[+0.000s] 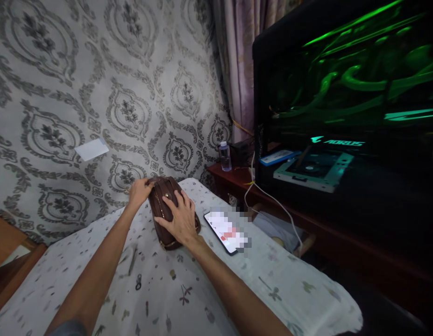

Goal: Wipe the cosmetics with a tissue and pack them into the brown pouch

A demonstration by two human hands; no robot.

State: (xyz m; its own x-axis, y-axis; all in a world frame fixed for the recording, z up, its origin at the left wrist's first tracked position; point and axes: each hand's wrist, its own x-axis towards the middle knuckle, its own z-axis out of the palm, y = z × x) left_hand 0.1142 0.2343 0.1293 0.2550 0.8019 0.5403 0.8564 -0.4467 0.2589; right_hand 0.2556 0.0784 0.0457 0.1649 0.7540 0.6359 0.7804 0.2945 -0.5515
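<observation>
A brown bag point(163, 211) with gold-coloured trim lies on a white patterned sheet point(156, 298). At its upper left corner, the fingers of my left hand point(140, 191) are pinched together on the edge. My right hand point(179, 217) rests on the bag's top and right side with its fingers spread. A small gold-coloured stud shows between the hands. Just right of the bag, a phone point(225, 232) with a lit screen lies on the sheet.
A clear bottle point(225, 156) stands on a dark red table point(237, 176) beyond the sheet. Behind it hangs a curtain. At the right is a large dark case point(342, 93) with green light, and a white cable point(277, 203) hangs near it. Patterned wallpaper covers the wall.
</observation>
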